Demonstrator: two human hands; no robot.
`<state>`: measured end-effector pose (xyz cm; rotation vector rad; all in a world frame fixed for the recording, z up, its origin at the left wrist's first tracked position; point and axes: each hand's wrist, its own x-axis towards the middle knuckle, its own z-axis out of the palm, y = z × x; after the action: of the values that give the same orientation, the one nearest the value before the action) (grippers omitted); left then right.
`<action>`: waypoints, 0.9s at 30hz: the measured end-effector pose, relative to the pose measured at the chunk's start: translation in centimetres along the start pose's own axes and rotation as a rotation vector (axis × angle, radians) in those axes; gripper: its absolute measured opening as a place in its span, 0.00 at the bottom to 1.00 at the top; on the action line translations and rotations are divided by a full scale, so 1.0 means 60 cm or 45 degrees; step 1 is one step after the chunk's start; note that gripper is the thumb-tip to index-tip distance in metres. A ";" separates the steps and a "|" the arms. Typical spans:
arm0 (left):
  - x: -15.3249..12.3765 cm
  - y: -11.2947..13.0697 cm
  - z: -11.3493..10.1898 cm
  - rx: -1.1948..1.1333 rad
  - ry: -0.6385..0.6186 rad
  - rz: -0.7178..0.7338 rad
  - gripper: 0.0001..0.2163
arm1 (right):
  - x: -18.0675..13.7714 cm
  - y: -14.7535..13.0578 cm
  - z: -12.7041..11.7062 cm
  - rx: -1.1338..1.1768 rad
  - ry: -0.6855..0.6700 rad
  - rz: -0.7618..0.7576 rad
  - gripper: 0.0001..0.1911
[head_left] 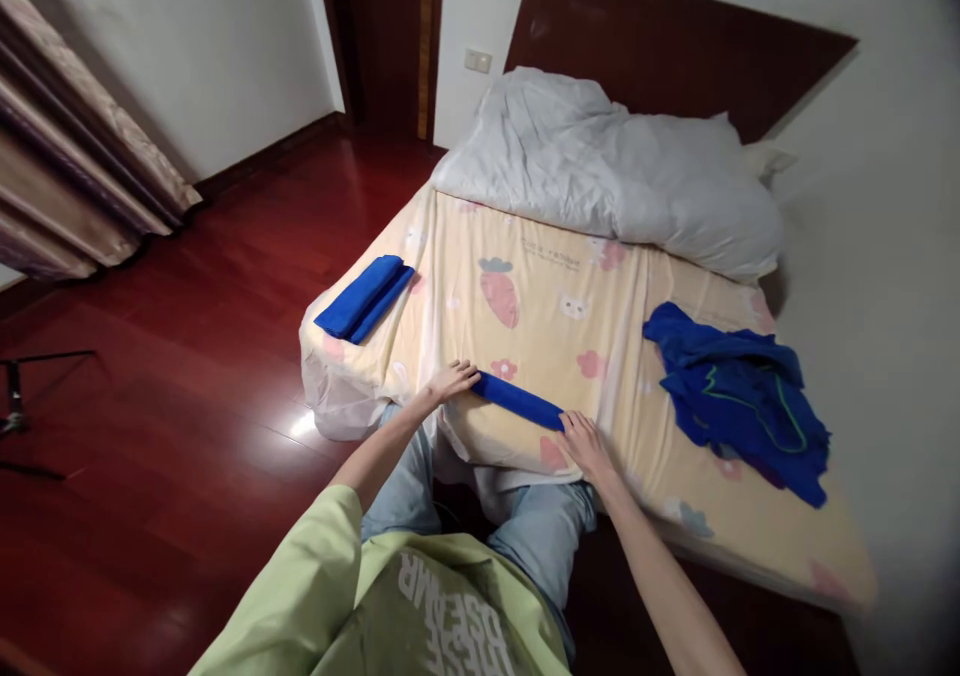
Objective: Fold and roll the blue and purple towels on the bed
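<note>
Blue cloth (519, 402), folded into a long narrow strip, lies right at the near edge of the bed, and I've got both hands on it. Left hand (452, 381) is laid flat at the strip's left end, fingers stretched out over the fabric, nothing clenched. Right hand (584, 443) is down at the right end, palm low, fingertips touching the cloth and spread loose rather than gripping. The strip runs slantwise between the two hands, resting on the yellow bedsheet (570, 336) with its carrot and cartoon prints. Moving out: on the left corner of the mattress sits a folded blue stack (364, 298), neat and well apart from the strip. Over on the right side there's a rumpled heap of blue garments (739, 396), with a thin green line showing on it. Further up, a white duvet (600, 166) is bunched against the dark wooden headboard (675, 46). Glossy red-brown wood floor (187, 376) spreads to the left, and a patterned curtain (67, 176) hangs beside the wall.
</note>
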<state>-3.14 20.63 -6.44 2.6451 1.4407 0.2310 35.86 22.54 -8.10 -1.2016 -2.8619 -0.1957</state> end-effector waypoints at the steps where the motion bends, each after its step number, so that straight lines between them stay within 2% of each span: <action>1: -0.004 -0.003 -0.005 -0.004 0.020 0.028 0.11 | 0.011 0.008 -0.007 -0.027 -0.002 -0.024 0.14; 4: -0.037 -0.013 -0.017 -0.029 0.117 0.096 0.11 | 0.064 0.032 -0.042 -0.084 0.022 -0.093 0.15; 6: -0.074 -0.022 -0.022 -0.046 0.198 0.087 0.12 | 0.123 0.039 -0.070 -0.099 0.036 -0.168 0.16; 9: -0.143 -0.047 -0.023 -0.076 0.330 -0.033 0.16 | 0.248 0.021 -0.105 -0.102 0.066 -0.311 0.17; 12: -0.214 -0.090 -0.014 -0.087 0.493 -0.207 0.19 | 0.398 -0.035 -0.117 -0.108 0.114 -0.438 0.18; 15: -0.273 -0.138 0.000 -0.050 0.631 -0.379 0.19 | 0.547 -0.115 -0.107 -0.119 0.151 -0.546 0.19; 19: -0.321 -0.183 0.022 0.034 0.644 -0.534 0.19 | 0.703 -0.217 -0.076 -0.124 0.150 -0.621 0.18; 23: -0.335 -0.211 0.045 0.080 0.601 -0.617 0.20 | 0.793 -0.277 -0.036 -0.131 0.188 -0.640 0.15; 27: -0.325 -0.226 0.061 0.077 0.614 -0.669 0.22 | 0.842 -0.297 0.007 -0.056 0.190 -0.627 0.15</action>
<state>-24.04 11.44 -13.92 2.2244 2.2487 0.8125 -12.29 46.05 -6.44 -0.4398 -2.9708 -0.3429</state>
